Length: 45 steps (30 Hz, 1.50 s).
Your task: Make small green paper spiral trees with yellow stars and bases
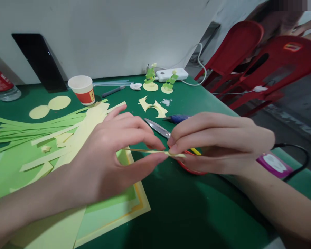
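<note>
Between my two hands a thin pale-yellow paper strip (145,151) is held almost edge-on, with a small fold or knot where the fingertips meet. My left hand (119,152) pinches it with thumb and forefinger. From the other side, my right hand (212,141) grips its short end with thumb and fingers. Behind and partly under the right hand lie scissors (158,128) with red handles and a blue-handled tool (178,119). Under my left forearm are stacked coloured paper sheets (114,221) and cut yellow strips (48,160). A small folded paper star (45,148) rests among them.
Green strips (38,129) fan out at left. Farther back stand a paper cup (81,90), a black phone (40,62), a bottle (2,83) and two green paper plants (150,77) on round bases. A white power strip (172,74) sits by the wall; red chairs (287,65) are at right.
</note>
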{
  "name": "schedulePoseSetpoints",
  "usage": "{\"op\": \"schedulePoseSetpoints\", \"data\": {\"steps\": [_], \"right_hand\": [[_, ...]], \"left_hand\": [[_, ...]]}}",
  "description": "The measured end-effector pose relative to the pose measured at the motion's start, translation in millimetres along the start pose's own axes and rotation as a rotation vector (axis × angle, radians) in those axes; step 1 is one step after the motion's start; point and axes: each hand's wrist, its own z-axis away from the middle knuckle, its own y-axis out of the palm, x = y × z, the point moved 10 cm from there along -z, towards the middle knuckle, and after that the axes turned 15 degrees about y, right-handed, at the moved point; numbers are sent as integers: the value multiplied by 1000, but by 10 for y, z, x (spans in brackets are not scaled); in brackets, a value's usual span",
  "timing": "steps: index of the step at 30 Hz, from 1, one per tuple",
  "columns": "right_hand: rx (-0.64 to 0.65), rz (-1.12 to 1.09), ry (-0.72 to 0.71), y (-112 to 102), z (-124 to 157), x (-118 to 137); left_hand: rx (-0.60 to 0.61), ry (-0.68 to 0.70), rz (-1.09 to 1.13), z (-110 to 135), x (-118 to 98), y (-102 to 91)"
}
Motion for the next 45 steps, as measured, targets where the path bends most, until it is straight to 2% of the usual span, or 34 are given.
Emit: {"op": "schedulePoseSetpoints", "data": {"steps": [4, 11, 16, 23, 30, 35, 39, 41, 45], "right_hand": [[55, -26, 39, 49, -19, -43], [6, -80, 192, 107, -9, -232], [15, -103, 209, 124, -8, -268], [42, -193, 315, 179, -24, -353], [111, -315, 592, 350, 22, -577], [155, -507, 851, 448, 102, -774], [145, -538, 1100, 463, 216, -1036], [199, -585, 1179, 556, 274, -1112], [522, -691, 1237, 986, 432, -1034]], "left_hand": [[5, -8, 38, -10, 50, 19], [-71, -75, 122, -1, 181, 4], [-97, -83, 95, -15, 203, -16], [-60, 31, -44, -16, 71, -23], [26, 169, -277, 1, 4, 70], [55, 151, -286, 14, 41, 100], [43, 118, -259, 12, 40, 51], [16, 66, -228, 15, 90, 13], [-16, -70, -109, 39, 293, 20]]}}
